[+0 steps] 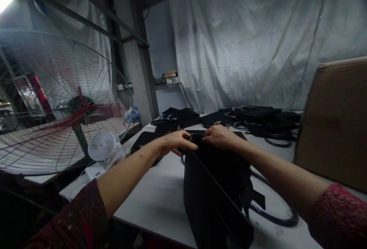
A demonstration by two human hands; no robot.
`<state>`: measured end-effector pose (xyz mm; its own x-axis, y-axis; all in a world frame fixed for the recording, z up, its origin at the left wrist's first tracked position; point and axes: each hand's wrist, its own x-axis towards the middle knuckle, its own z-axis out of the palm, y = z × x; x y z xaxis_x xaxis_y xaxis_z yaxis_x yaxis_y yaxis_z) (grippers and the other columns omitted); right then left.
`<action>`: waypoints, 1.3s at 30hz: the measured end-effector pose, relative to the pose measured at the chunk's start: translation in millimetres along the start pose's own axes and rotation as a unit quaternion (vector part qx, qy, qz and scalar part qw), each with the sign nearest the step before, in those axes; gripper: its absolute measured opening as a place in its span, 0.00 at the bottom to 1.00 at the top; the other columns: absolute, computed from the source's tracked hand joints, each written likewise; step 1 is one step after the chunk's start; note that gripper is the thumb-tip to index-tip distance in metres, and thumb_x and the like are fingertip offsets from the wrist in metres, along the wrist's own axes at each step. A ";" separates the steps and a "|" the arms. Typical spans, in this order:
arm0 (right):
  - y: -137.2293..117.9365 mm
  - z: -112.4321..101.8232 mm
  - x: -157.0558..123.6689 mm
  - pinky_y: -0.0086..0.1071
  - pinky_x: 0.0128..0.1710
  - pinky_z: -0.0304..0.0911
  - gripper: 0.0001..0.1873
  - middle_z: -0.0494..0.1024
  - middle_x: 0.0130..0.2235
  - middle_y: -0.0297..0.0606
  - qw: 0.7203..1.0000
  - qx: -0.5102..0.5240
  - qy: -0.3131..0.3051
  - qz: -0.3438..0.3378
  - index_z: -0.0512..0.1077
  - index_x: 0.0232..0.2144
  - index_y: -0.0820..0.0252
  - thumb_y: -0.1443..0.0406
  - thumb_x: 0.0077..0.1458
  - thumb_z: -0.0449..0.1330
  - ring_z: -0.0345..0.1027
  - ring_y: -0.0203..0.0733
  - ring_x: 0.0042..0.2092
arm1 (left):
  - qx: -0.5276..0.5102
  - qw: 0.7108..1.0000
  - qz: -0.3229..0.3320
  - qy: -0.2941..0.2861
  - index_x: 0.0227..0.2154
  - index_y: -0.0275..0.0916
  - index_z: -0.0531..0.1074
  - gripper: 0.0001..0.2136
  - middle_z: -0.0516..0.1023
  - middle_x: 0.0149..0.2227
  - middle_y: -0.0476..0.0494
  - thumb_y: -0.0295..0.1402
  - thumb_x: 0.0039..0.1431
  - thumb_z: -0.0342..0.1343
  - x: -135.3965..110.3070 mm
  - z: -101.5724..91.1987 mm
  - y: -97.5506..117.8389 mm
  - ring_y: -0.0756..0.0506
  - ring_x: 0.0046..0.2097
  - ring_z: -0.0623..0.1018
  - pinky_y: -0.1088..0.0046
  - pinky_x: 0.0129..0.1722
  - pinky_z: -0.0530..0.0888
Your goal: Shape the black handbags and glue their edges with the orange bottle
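A black bag (pixel 218 187) stands upright on the white table (pixel 155 195) right in front of me. My left hand (pixel 176 142) pinches the bag's top edge at its far end, fingers closed on the fabric. My right hand (pixel 219 136) grips the same top edge just to the right, knuckles up, fingers curled over it. The two hands almost touch. A black strap (pixel 275 214) loops out of the bag onto the table at the right.
Piles of black bags (pixel 258 117) and fabric pieces (pixel 177 115) lie at the table's far end. A brown board (pixel 335 122) leans at the right. A large standing fan (pixel 63 103) and a small white fan (pixel 102 146) stand at the left. Grey sheeting hangs behind.
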<state>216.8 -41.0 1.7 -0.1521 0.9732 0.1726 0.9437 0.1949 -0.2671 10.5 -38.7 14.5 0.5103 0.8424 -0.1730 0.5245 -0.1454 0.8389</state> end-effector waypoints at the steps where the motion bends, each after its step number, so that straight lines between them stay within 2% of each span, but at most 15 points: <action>1: -1.1 -1.5 -0.6 0.30 0.26 0.53 0.12 0.75 0.24 0.38 1.000 -0.003 -0.001 -0.001 0.78 0.25 0.56 0.57 0.50 0.58 0.68 0.40 0.29 | 0.007 1.000 -0.006 -0.002 0.44 0.38 0.68 0.21 0.74 0.45 0.40 0.31 0.44 0.61 -1.7 3.5 2.5 0.44 0.45 0.75 0.76 0.31 0.74; 5: -0.5 -10.2 -6.6 0.30 0.26 0.52 0.12 0.72 0.22 0.36 1.000 -0.009 -0.013 -0.005 0.77 0.21 0.56 0.59 0.49 0.58 0.66 0.39 0.27 | 0.023 0.999 0.006 0.039 0.41 0.34 0.71 0.23 0.77 0.35 0.44 0.18 0.37 0.50 3.2 7.3 8.8 0.49 0.33 0.75 0.81 0.24 0.68; 8: 3.9 -13.6 -12.1 0.30 0.25 0.51 0.12 0.71 0.20 0.35 1.000 -0.011 -0.022 0.001 0.76 0.21 0.56 0.58 0.49 0.57 0.65 0.38 0.25 | 0.043 0.998 0.043 0.013 0.38 0.33 0.73 0.24 0.78 0.32 0.45 0.15 0.35 0.48 15.6 1.9 7.3 0.50 0.30 0.76 0.82 0.25 0.68; 10: 7.3 -12.5 -14.2 0.30 0.24 0.51 0.13 0.70 0.20 0.35 1.000 -0.011 -0.021 0.011 0.77 0.21 0.56 0.58 0.49 0.57 0.65 0.38 0.25 | 0.067 0.996 0.055 0.007 0.37 0.33 0.75 0.21 0.79 0.32 0.45 0.15 0.37 0.49 25.1 0.5 3.2 0.49 0.31 0.77 0.80 0.26 0.70; 12: 10.3 -9.9 -14.7 0.30 0.24 0.51 0.13 0.70 0.20 0.36 1.000 -0.011 -0.015 0.020 0.77 0.22 0.57 0.58 0.49 0.56 0.65 0.39 0.25 | 0.095 0.992 0.072 0.029 0.37 0.33 0.75 0.18 0.80 0.34 0.45 0.16 0.41 0.50 33.7 2.6 -2.3 0.48 0.33 0.78 0.78 0.29 0.72; 14: 13.0 -7.6 -14.6 0.30 0.24 0.51 0.13 0.71 0.20 0.36 1.000 -0.006 -0.009 0.025 0.77 0.23 0.57 0.58 0.49 0.56 0.66 0.39 0.25 | 0.128 0.982 0.113 0.084 0.41 0.33 0.74 0.19 0.80 0.38 0.43 0.16 0.44 0.51 39.6 5.9 -7.8 0.48 0.37 0.78 0.77 0.34 0.73; 17: 16.3 -6.6 -15.3 0.30 0.24 0.51 0.12 0.72 0.21 0.36 1.000 0.003 -0.002 0.026 0.77 0.23 0.57 0.59 0.50 0.56 0.67 0.39 0.26 | 0.210 0.946 0.181 0.165 0.45 0.36 0.72 0.22 0.79 0.42 0.43 0.18 0.45 0.54 41.9 6.7 -12.0 0.47 0.43 0.78 0.75 0.42 0.73; 20: 19.1 -6.9 -17.4 0.29 0.24 0.51 0.13 0.73 0.22 0.36 1.000 0.009 0.004 0.024 0.76 0.22 0.58 0.59 0.51 0.56 0.67 0.39 0.26 | 0.281 0.922 0.202 0.173 0.40 0.39 0.75 0.15 0.80 0.41 0.46 0.23 0.47 0.58 38.1 2.0 -10.7 0.47 0.44 0.77 0.74 0.46 0.72; 23: 22.0 -6.6 -19.4 0.29 0.24 0.52 0.13 0.72 0.22 0.36 1.000 0.013 0.007 0.019 0.75 0.22 0.58 0.59 0.52 0.56 0.67 0.39 0.26 | 0.300 0.918 0.202 0.164 0.37 0.41 0.77 0.11 0.80 0.39 0.48 0.26 0.48 0.59 34.1 -2.4 -9.3 0.48 0.43 0.77 0.74 0.45 0.72; 26: 24.6 -5.2 -20.1 0.29 0.25 0.52 0.13 0.73 0.23 0.36 1.000 0.010 0.013 0.016 0.75 0.22 0.58 0.59 0.52 0.55 0.67 0.39 0.27 | 0.280 0.924 0.207 0.156 0.37 0.40 0.77 0.12 0.81 0.39 0.48 0.26 0.48 0.61 35.8 -4.9 -13.5 0.48 0.43 0.78 0.75 0.45 0.72; 29: 25.6 -3.7 -18.7 0.30 0.26 0.53 0.13 0.74 0.25 0.37 1.000 0.002 0.020 0.002 0.75 0.24 0.57 0.57 0.52 0.57 0.67 0.41 0.28 | 0.227 0.947 0.182 0.138 0.38 0.37 0.77 0.16 0.81 0.38 0.46 0.26 0.42 0.66 43.6 -7.1 -22.0 0.47 0.40 0.78 0.74 0.43 0.73; 34: 20.0 -2.2 -9.9 0.29 0.33 0.57 0.13 0.75 0.37 0.36 0.995 -0.002 0.068 -0.072 0.76 0.36 0.54 0.56 0.49 0.62 0.68 0.40 0.36 | 0.155 0.970 0.143 0.120 0.38 0.34 0.76 0.18 0.81 0.36 0.44 0.23 0.39 0.66 54.2 -8.0 -28.5 0.47 0.38 0.79 0.73 0.40 0.74; 36: 16.0 -1.1 -4.8 0.29 0.36 0.57 0.11 0.73 0.41 0.36 0.991 -0.006 0.088 -0.103 0.75 0.37 0.53 0.59 0.48 0.63 0.67 0.40 0.38 | 0.132 0.975 0.142 0.107 0.37 0.34 0.76 0.18 0.81 0.37 0.44 0.21 0.39 0.65 53.8 -7.4 -27.3 0.47 0.38 0.79 0.73 0.41 0.74; 39: 10.6 2.7 3.1 0.30 0.40 0.57 0.08 0.70 0.41 0.36 0.983 -0.016 0.109 -0.146 0.76 0.35 0.54 0.63 0.48 0.63 0.64 0.42 0.43 | 0.106 0.980 0.137 0.096 0.37 0.33 0.76 0.17 0.81 0.36 0.44 0.19 0.39 0.63 49.9 -6.0 -24.2 0.47 0.38 0.79 0.73 0.41 0.74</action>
<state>225.5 -35.6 -3.1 -0.3542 0.8267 0.4371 0.8790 0.4538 -0.1461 19.2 10.0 -11.3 0.5252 0.8356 0.1611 0.5251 -0.4672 0.7113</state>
